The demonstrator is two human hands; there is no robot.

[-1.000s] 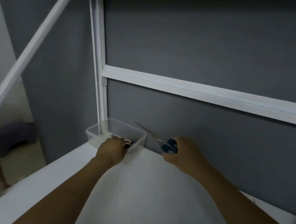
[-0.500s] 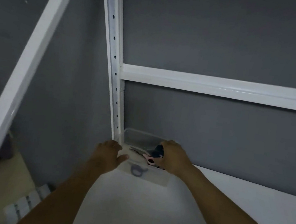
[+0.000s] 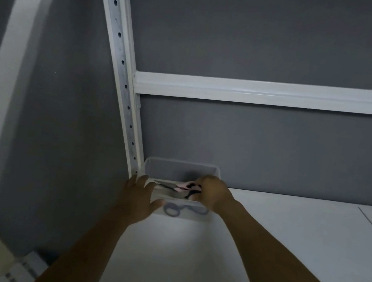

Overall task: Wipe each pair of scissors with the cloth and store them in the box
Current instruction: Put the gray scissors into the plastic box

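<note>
Scissors (image 3: 189, 195) in right hand (image 3: 212, 196) (inside box (image 3: 180, 164))

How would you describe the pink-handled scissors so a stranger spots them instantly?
Follow the white perforated post down to the clear box at its foot. Inside, by the right hand, lie the pink-handled scissors; the neighbouring pair has bluish handles.

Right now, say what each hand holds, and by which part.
Left hand braces the clear plastic box at its front-left corner. Right hand reaches inside over pink-and-dark scissor handles; whether it grips them cannot be told.
</note>
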